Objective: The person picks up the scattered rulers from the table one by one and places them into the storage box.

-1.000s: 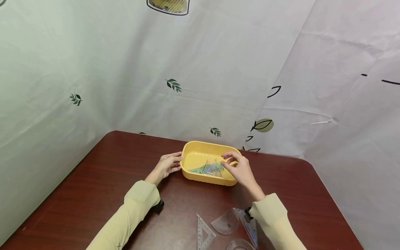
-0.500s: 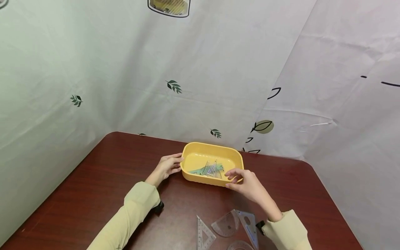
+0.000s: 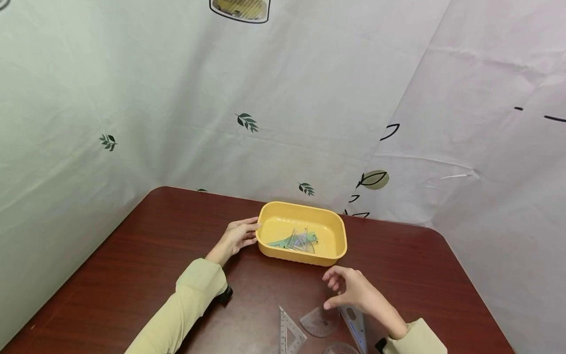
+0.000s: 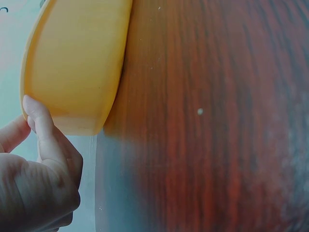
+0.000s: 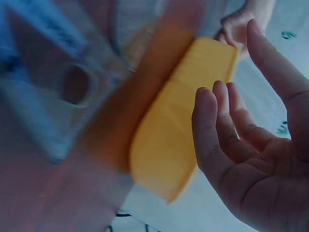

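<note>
"Pale cloth (image 3: 309, 88) behind, and a dark red-brown table (image 3: 132, 275) below. What is the left hand (image 3: 234, 239) doing?"

"Gripping the yellow tray (image 3: 292, 257) by the rim at its left end."

"And the right hand (image 3: 353, 291)?"

"Well apart from the other one, just off the tray's near right corner. Its fingers are loosely bent, with the thumb spread away from them."

"Touching anything?"

"I can't tell. From the head view it covers the top of a blue-marked set square (image 3: 356, 329); the wrist view is blurred there."

"What lies about it?"

"Just beside that one, a half-round protractor (image 3: 316, 322), then a clear set square (image 3: 283, 334) to its left. Below them, a round-edged clear piece (image 3: 340, 349), cut off by the lower edge."

"Inside the tray?"

"A green piece (image 3: 312, 237) with clear pieces (image 3: 297, 241) overlapping it."

"Where does the tray stand?"

"Near the table's far edge, close to the cloth, which has leaf prints (image 3: 246, 122) on it."
</note>
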`<state>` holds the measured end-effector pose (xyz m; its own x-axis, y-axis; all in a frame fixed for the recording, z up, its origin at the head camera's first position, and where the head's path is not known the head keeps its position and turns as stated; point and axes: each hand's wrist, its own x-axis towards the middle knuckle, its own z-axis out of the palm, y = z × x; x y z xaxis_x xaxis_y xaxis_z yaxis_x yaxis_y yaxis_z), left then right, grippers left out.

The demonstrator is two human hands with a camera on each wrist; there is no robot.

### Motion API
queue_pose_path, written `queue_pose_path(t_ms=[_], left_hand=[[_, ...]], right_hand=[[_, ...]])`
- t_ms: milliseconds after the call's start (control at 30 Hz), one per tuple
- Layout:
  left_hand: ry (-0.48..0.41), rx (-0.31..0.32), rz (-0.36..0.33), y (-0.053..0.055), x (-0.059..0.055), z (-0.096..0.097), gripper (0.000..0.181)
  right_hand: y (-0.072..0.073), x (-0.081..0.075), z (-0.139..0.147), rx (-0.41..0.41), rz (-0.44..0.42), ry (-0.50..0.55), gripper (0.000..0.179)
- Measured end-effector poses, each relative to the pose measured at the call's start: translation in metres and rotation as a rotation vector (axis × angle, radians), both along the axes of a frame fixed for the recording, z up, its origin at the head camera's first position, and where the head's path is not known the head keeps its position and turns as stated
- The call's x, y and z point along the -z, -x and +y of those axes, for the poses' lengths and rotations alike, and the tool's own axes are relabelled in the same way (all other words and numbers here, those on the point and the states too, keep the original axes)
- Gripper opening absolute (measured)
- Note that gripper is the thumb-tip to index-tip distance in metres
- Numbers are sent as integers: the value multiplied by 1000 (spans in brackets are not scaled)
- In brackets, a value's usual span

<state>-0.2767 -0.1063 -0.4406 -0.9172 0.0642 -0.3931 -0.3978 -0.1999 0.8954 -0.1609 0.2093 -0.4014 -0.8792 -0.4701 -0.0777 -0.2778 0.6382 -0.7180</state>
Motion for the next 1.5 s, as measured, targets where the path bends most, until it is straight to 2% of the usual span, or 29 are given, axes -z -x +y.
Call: queue_pose_path(t_ms=[333,467,633,767,867,1000,1233,1500], left_hand=[[20,10,5,1,0,-1,47],[14,11,4,1,-1,0,46],[13,17,4,1,-2,1,46],[16,23,2,0,-3,2,46],[14,22,2,0,-3,2,46],[12,23,3,0,-3,2,47],[9,18,-1,0,-3,1,47],[11,9,-4,1,0,-1,47]], right_hand=[[-8,21,8,-7,-82,-8,54],[-14,28,8,45,-36,-25,56],[-22,31,5,142,58,-149,59],[-26,28,3,219,58,-234,59],[-27,26,2,248,45,-273,57],[-27,27,2,248,58,-295,57],[-31,36,-1,218,195,-315,63],[-28,36,-3,198,131,-295,60]])
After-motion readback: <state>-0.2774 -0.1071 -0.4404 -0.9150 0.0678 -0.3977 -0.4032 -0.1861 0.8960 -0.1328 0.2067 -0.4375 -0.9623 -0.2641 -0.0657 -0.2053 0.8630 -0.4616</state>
